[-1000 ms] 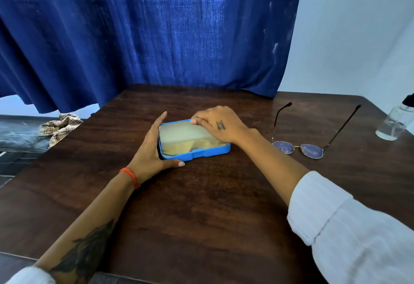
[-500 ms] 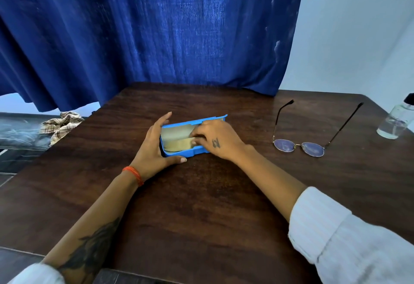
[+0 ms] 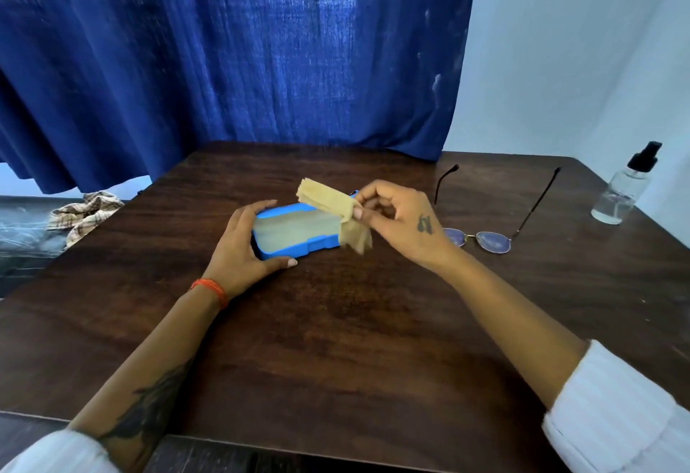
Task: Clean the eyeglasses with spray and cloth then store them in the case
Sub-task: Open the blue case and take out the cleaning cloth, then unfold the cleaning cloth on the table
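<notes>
Nearest the camera, two bare forearms reach out over the dark wooden table (image 3: 336,342), the left one tattooed with an orange thread bracelet (image 3: 211,287) at the wrist, the right one coming out of a white sleeve (image 3: 616,409).

The left hand (image 3: 242,244) is clasped around the near end of the open blue eyeglass case (image 3: 295,230), thumb along its front edge and fingers over the back, pinning it flat to the table. The pale lining inside looks bare.

The right hand (image 3: 399,218) pinches the folded yellow cleaning cloth (image 3: 336,211) between thumb and fingertips, holding it just above the right end of the case; one end sticks up and to the left, the other droops below the fingers. It looks light, soft and limp, so a pinch at a fold is enough, though it will likely need shaking open before wiping.

Farther right, the wire-rimmed eyeglasses (image 3: 481,239) lie on the table with both temples unfolded and pointing away; part of the near lens is hidden behind the right hand. They look thin and fragile, and are probably best lifted by the bridge or a temple hinge, keeping fingers off the lenses.

Beyond them, near the far right edge, stands the clear spray bottle (image 3: 621,192) with its black pump top, small and probably light, easy to topple.

At the back left a checked rag (image 3: 84,211) lies off the table, and a blue curtain (image 3: 242,54) hangs behind.
</notes>
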`<state>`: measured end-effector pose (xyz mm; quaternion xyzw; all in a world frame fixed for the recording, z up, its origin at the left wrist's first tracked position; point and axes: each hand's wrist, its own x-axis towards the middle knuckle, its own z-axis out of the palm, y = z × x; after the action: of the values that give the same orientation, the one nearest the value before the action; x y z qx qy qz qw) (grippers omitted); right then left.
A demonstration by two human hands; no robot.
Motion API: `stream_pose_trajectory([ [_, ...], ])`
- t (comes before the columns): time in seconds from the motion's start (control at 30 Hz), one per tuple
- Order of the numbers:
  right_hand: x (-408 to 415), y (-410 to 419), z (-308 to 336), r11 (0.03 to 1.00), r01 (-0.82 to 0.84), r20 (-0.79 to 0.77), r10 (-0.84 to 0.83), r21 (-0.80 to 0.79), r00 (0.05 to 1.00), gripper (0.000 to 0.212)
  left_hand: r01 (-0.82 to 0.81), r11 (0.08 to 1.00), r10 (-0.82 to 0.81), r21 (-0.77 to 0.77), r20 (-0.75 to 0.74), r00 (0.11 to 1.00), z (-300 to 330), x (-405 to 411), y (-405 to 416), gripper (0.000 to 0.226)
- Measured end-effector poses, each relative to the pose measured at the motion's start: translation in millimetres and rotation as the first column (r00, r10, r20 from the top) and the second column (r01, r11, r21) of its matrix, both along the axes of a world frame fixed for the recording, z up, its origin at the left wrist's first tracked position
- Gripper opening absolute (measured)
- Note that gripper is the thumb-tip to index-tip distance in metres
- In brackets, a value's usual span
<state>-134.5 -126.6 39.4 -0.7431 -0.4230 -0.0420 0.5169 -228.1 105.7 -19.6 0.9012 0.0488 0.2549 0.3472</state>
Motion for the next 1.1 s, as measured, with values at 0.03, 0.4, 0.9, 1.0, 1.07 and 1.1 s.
stream_pose_trajectory([
  [0.03,-2.4,-9.2,-0.6,0.999,-0.019,-0.119,0.016,-0.032,0.993,0.004,0.000,1.000,0.000,0.007,-0.006,1.000,1.2,-1.2,-1.5,0.093],
  [0.4,-22.5,-62.0,-27.3,0.998,-0.067,-0.833,0.018,-0.023,0.553,0.012,-0.080,0.942,-0.048,0.327,0.364,0.930,20.0,-21.5,-62.8,0.052],
  [0.9,-22.0,-69.6,-13.5,0.980,-0.177,-0.815,0.030,-0.089,0.578,0.008,0.284,0.880,-0.320,-0.380,-0.036,0.947,20.3,-6.4,-112.3,0.008],
  [1.0,-28.5,-74.7,-9.6,0.953,-0.072,-0.444,-0.070,-0.295,0.893,0.018,0.302,0.901,-0.336,-0.311,-0.060,0.940,34.1,-8.5,-111.1,0.006],
  [1.07,-38.7,-75.5,-7.5,0.965,0.045,-0.106,-0.074,-0.257,0.992,0.029,0.347,0.919,-0.369,-0.188,-0.101,0.924,46.6,-9.4,-112.5,0.006],
  [1.1,-44.5,-74.3,-6.5,0.972,0.049,0.001,-0.051,-0.228,0.999,0.034,0.380,0.916,-0.395,-0.126,-0.127,0.910,52.7,-9.9,-114.1,0.006],
])
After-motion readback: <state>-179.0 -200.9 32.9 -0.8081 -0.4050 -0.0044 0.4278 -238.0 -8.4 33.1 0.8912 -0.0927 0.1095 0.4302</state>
